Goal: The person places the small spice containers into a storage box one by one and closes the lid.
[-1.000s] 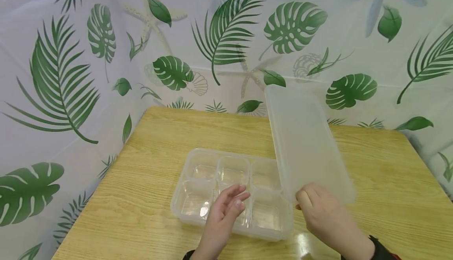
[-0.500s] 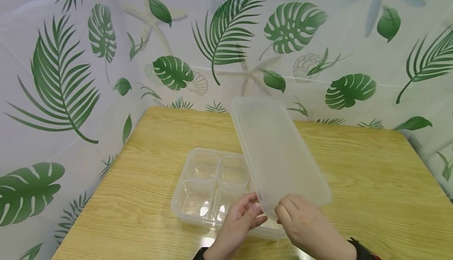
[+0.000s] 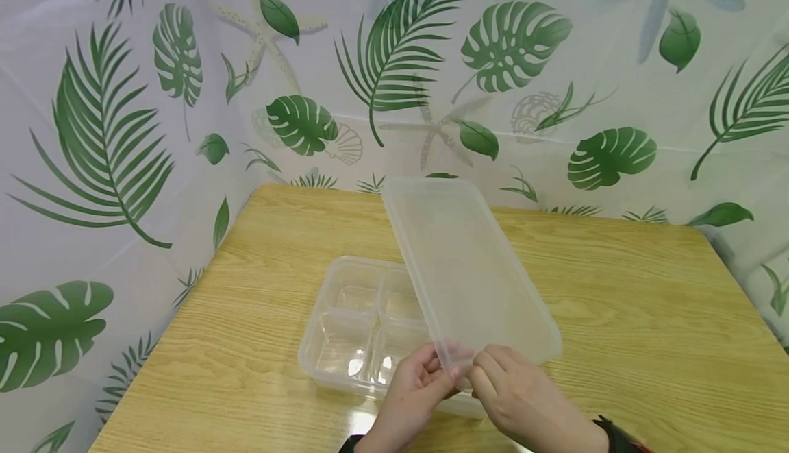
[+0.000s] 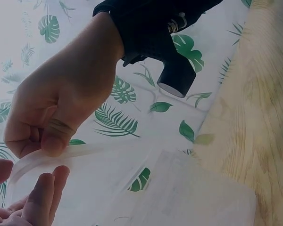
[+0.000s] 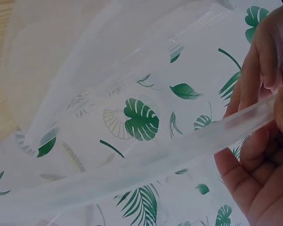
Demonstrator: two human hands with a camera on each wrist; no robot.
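A translucent, rectangular plastic lid point(image 3: 471, 268) is tilted over the right part of a clear plastic compartment box point(image 3: 339, 347). My right hand point(image 3: 514, 391) pinches the lid's near edge with curled fingers. Beside it, my left hand point(image 3: 413, 391) holds the near left corner, thumb at the rim and fingers showing faintly through the plastic. In the left wrist view the lid's raised rim point(image 4: 80, 150) runs between the hands. The right wrist view also shows the lid rim point(image 5: 179, 160) leading to the fingers. Box compartments on the right are covered from sight.
The box stands on a wood-grain table point(image 3: 246, 343). Behind and to the left of the table hangs a white cloth point(image 3: 209, 96) printed with green leaves, starfish and shells.
The lid has moved left and lower, from beyond the box's right side to over it, carried by my right hand. My left hand has moved right and taken hold of its near corner.
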